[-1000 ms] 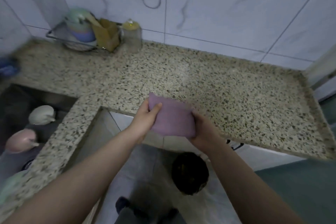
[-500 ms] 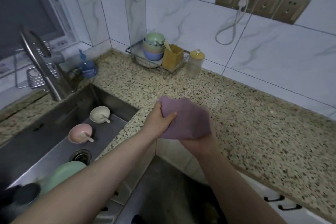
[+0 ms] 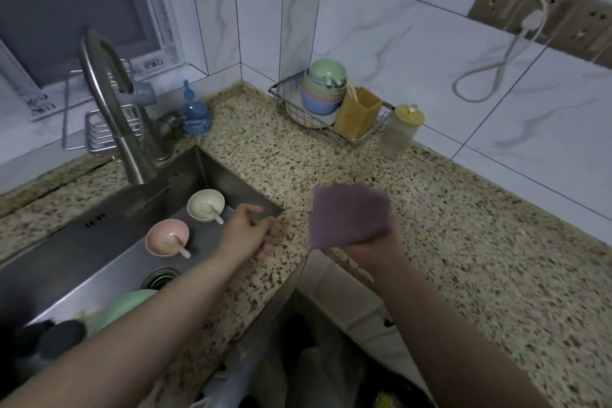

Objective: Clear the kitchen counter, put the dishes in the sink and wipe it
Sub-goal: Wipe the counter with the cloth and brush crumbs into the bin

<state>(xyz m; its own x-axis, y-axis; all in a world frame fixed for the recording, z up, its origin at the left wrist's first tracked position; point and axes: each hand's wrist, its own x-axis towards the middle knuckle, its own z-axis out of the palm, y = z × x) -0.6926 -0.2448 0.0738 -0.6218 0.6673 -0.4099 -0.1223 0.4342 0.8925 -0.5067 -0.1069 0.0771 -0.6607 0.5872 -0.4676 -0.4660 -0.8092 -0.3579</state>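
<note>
My right hand [image 3: 372, 247] grips a purple cloth [image 3: 347, 217] from below and holds it just above the speckled granite counter [image 3: 463, 242], near the front edge. My left hand [image 3: 246, 232] holds nothing; its fingers hang loosely curled over the sink's right rim. In the steel sink [image 3: 99, 242] lie a cream bowl [image 3: 206, 205] and a pink bowl [image 3: 167, 238], each with a spoon, plus a green plate [image 3: 126, 306] and a dark cup [image 3: 59, 339] at the near end.
A wire rack [image 3: 331, 119] in the back corner holds stacked pastel bowls and a yellow-brown holder. Beside it stands a clear jar [image 3: 400, 129]. A blue bottle [image 3: 195, 114] and the faucet [image 3: 112, 103] stand behind the sink. A cord hangs from wall sockets.
My left hand has let go of the purple cloth and moved left toward the sink rim. The right hand alone holds the cloth now. The view has swung left toward the sink.
</note>
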